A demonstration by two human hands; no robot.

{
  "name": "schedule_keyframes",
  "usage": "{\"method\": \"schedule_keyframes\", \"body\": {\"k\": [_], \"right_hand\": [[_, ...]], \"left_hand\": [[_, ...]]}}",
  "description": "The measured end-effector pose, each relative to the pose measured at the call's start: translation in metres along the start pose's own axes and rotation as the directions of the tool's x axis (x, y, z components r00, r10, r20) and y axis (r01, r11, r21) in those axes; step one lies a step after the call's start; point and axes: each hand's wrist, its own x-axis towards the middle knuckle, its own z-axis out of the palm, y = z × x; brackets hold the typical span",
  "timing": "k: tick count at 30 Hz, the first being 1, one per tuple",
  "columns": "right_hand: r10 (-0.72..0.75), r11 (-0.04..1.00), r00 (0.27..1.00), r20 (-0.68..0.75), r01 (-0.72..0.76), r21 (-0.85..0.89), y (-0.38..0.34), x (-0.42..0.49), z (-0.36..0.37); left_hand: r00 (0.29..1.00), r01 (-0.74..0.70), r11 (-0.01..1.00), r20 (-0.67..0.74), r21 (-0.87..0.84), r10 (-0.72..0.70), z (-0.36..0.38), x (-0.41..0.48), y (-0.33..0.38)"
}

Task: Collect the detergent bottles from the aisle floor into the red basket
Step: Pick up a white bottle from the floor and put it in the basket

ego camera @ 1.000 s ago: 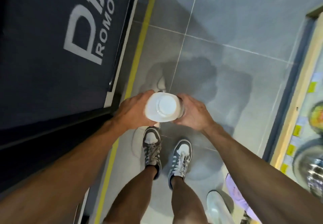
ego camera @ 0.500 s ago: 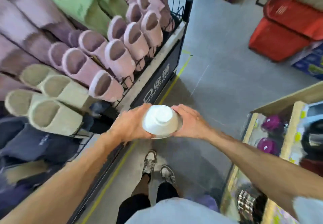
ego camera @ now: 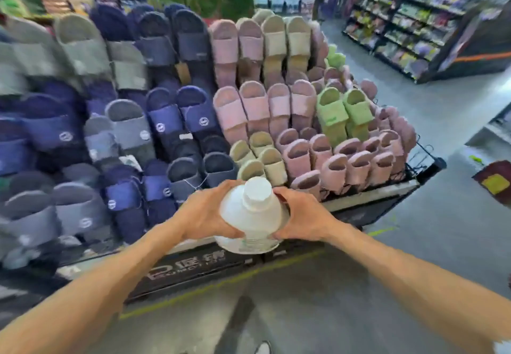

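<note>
A white detergent bottle [ego camera: 253,215] with a white screw cap is held upright at chest height in the middle of the head view. My left hand [ego camera: 206,215] grips its left side and my right hand [ego camera: 302,216] grips its right side. Both forearms reach in from the bottom corners. The red basket is out of view.
A slipper display rack [ego camera: 367,192] full of blue, grey, pink and green slippers stands directly ahead. A yellow floor line [ego camera: 215,284] runs along its base. Stocked shelves [ego camera: 409,30] stand at the far right across grey floor. A dark red box [ego camera: 495,183] sits at the right edge.
The view has tilted up from my feet and the floor to the slipper rack and the shop beyond. The red basket has left the view. Both hands keep hold of the bottle.
</note>
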Motion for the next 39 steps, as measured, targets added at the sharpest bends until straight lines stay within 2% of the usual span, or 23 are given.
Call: {"method": "schedule_keyframes", "body": {"k": [3,7,9,14,19,22,27,33,36,39], "right_hand": [[-0.146,0.989,0.984,0.105,0.148,-0.017,-0.069,0.043,0.032],[-0.359,0.933,0.909,0.211,0.358,0.042,-0.185,0.09,0.096],[-0.419,0.908,0.875,0.24,0.405,0.11,-0.233,0.106,0.122],[-0.633,0.774,0.687,0.357,0.576,0.264,-0.389,0.141,0.21],[-0.773,0.614,0.449,0.448,0.708,0.349,-0.533,0.161,0.282],[-0.816,0.527,0.312,0.487,0.748,0.404,-0.608,0.166,0.328],[-0.83,0.4,0.091,0.551,0.785,0.473,-0.719,0.176,0.423],[-0.763,0.255,-0.162,0.625,0.813,0.523,-0.861,0.173,0.522],[-0.742,0.179,-0.262,0.616,0.809,0.56,-0.926,0.163,0.565],[-0.725,0.136,-0.332,0.604,0.79,0.598,-0.982,0.151,0.606]], "left_hand": [[0.98,0.153,0.988,-0.12,-0.032,-0.155,-0.038,-0.075,-0.042],[0.899,0.296,0.938,-0.279,-0.18,-0.338,-0.086,-0.2,-0.1],[0.856,0.351,0.911,-0.319,-0.218,-0.406,-0.111,-0.245,-0.117],[0.687,0.53,0.807,-0.426,-0.259,-0.588,-0.171,-0.393,-0.166],[0.416,0.62,0.655,-0.527,-0.432,-0.741,-0.192,-0.519,-0.203],[0.276,0.641,0.581,-0.555,-0.502,-0.785,-0.202,-0.581,-0.223],[0.095,0.684,0.458,-0.554,-0.567,-0.827,-0.215,-0.677,-0.266],[-0.124,0.688,0.295,-0.507,-0.664,-0.853,-0.226,-0.785,-0.314],[-0.235,0.643,0.241,-0.487,-0.727,-0.841,-0.232,-0.833,-0.331],[-0.307,0.597,0.236,-0.491,-0.766,-0.816,-0.237,-0.879,-0.347]]}}
